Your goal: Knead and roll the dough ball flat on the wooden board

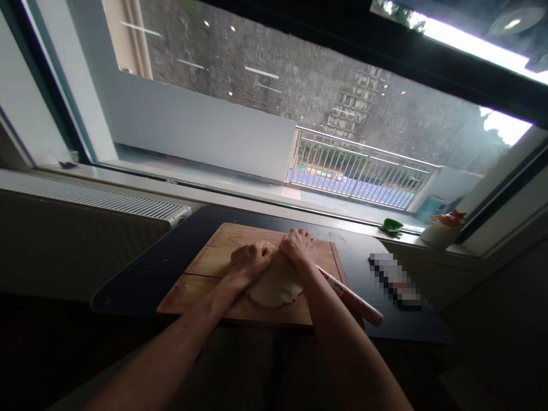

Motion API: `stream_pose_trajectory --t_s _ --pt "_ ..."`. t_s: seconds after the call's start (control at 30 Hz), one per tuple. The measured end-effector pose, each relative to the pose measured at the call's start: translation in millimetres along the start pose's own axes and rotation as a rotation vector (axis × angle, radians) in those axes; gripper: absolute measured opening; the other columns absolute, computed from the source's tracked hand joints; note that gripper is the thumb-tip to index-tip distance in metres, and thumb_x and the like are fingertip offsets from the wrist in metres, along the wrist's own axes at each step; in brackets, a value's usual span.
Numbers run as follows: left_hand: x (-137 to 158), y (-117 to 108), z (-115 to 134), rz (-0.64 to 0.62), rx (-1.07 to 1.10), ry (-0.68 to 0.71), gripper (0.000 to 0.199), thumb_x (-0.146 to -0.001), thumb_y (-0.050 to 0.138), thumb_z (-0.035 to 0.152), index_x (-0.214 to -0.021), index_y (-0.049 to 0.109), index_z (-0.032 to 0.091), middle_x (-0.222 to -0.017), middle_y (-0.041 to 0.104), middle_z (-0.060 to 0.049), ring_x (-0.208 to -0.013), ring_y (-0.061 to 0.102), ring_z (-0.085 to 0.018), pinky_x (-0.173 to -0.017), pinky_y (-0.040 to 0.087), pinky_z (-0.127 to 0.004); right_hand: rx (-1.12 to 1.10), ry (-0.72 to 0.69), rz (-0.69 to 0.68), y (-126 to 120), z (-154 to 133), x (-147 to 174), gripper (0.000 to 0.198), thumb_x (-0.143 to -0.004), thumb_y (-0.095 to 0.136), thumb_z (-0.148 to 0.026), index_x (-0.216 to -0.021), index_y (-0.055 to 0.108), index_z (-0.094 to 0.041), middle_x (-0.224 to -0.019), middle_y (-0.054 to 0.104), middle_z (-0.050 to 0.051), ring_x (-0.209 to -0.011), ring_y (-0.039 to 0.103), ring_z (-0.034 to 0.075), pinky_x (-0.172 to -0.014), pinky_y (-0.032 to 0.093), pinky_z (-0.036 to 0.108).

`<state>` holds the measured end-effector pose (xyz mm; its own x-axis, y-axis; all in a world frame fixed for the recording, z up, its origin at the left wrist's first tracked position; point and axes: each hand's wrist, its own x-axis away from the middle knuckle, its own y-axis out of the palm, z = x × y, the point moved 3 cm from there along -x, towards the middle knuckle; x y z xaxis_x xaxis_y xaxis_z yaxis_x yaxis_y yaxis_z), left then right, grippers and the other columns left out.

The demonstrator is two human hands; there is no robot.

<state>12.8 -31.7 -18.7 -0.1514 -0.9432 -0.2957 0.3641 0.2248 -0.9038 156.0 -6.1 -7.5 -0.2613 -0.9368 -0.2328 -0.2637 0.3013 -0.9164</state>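
A flattened piece of pale dough (276, 285) with an uneven near edge lies on a wooden board (205, 260). My left hand (252, 258) is closed at the dough's upper left edge, its fingers curled in against it. At the upper right edge, my right hand (297, 245) has bent fingers closed over the dough; the fingertips are hidden. A rolling pin (359, 303) rests slantwise across the board's right side, partly behind my right forearm. Its near end sticks out past the board.
The board sits on a dark table (141, 274) against a window sill. A blurred-out flat object (396, 279) lies on the table at right. On the sill are a green item (391, 227) and a white pot (443, 231). A radiator (85, 200) stands left.
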Motion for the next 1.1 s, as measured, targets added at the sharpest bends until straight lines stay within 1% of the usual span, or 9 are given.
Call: stream_pose_trajectory --t_s 0.07,0.17,0.3,0.4,0.5,0.7,0.9,1.03,1.1 --pt "1 -1 1 0.004 -0.003 -0.008 0.036 -0.082 0.033 0.042 -0.084 0.062 0.022 -0.079 0.068 -0.005 -0.073 0.061 -0.020 -0.063 0.038 -0.028 -0.007 0.020 -0.025 0 3 -4 0.033 -0.085 0.032 -0.031 -0.104 0.056 -0.017 -0.112 0.050 0.014 -0.107 0.039 0.029 -0.090 0.026 0.046" --pt "3 -4 3 0.003 -0.005 0.006 0.035 -0.082 0.033 0.042 -0.084 0.062 0.022 -0.078 0.068 -0.005 -0.073 0.061 -0.020 -0.062 0.038 -0.028 -0.017 -0.024 -0.005 -2 -3 6 0.035 -0.087 0.029 -0.033 -0.100 0.057 -0.017 -0.112 0.050 0.014 -0.107 0.039 0.028 -0.090 0.026 0.045" --pt "4 -8 3 0.030 0.005 0.010 0.037 -0.083 0.032 0.043 -0.081 0.062 0.022 -0.077 0.068 -0.006 -0.072 0.061 -0.021 -0.061 0.037 -0.028 -0.037 -0.086 0.008 -2 -16 31 0.042 -0.090 0.021 -0.035 -0.103 0.056 -0.017 -0.120 0.047 0.012 -0.115 0.034 0.027 -0.095 0.022 0.044" --pt "3 -8 3 0.068 0.002 0.045 0.036 -0.083 0.032 0.040 -0.076 0.061 0.020 -0.074 0.067 -0.006 -0.071 0.061 -0.020 -0.066 0.036 -0.030 -0.032 -0.150 0.012 0 -20 40 0.043 -0.091 0.020 -0.036 -0.107 0.055 -0.019 -0.127 0.042 0.010 -0.121 0.027 0.026 -0.098 0.018 0.043" --pt "1 -6 2 0.099 0.001 0.089 0.035 -0.084 0.032 0.038 -0.073 0.060 0.019 -0.071 0.067 -0.006 -0.070 0.060 -0.019 -0.072 0.035 -0.032 0.005 -0.166 0.020 1 -16 33 0.044 -0.090 0.020 -0.039 -0.105 0.056 -0.019 -0.125 0.044 0.010 -0.121 0.026 0.027 -0.097 0.018 0.044" --pt "1 -6 4 0.128 0.016 0.106 0.036 -0.084 0.032 0.039 -0.070 0.059 0.019 -0.069 0.067 -0.005 -0.069 0.061 -0.019 -0.077 0.033 -0.034 0.055 -0.099 -0.014 0 -5 9 0.048 -0.089 0.020 -0.043 -0.099 0.059 -0.018 -0.118 0.049 0.012 -0.115 0.034 0.028 -0.094 0.022 0.047" --pt "0 -7 1 0.114 0.071 0.071 0.033 -0.083 0.034 0.038 -0.068 0.057 0.020 -0.068 0.067 -0.004 -0.069 0.061 -0.019 -0.075 0.033 -0.033 0.018 -0.120 -0.067 0 -13 26 0.051 -0.089 0.020 -0.045 -0.110 0.055 -0.015 -0.129 0.040 0.014 -0.122 0.028 0.027 -0.097 0.021 0.042" --pt "-1 -6 -3 0.099 0.127 0.055 0.033 -0.082 0.035 0.039 -0.068 0.058 0.021 -0.069 0.067 -0.003 -0.069 0.061 -0.020 -0.072 0.035 -0.033 -0.016 -0.181 -0.068 0 -18 35 0.049 -0.089 0.019 -0.045 -0.111 0.054 -0.019 -0.126 0.044 0.010 -0.121 0.029 0.025 -0.098 0.022 0.041" --pt "-2 -4 -4 0.100 0.133 0.058 0.033 -0.082 0.035 0.038 -0.067 0.058 0.021 -0.068 0.067 -0.003 -0.070 0.061 -0.020 -0.073 0.035 -0.033 -0.007 -0.168 -0.070 0 -14 29 0.049 -0.089 0.019 -0.046 -0.108 0.056 -0.020 -0.123 0.047 0.009 -0.119 0.031 0.026 -0.097 0.022 0.043"
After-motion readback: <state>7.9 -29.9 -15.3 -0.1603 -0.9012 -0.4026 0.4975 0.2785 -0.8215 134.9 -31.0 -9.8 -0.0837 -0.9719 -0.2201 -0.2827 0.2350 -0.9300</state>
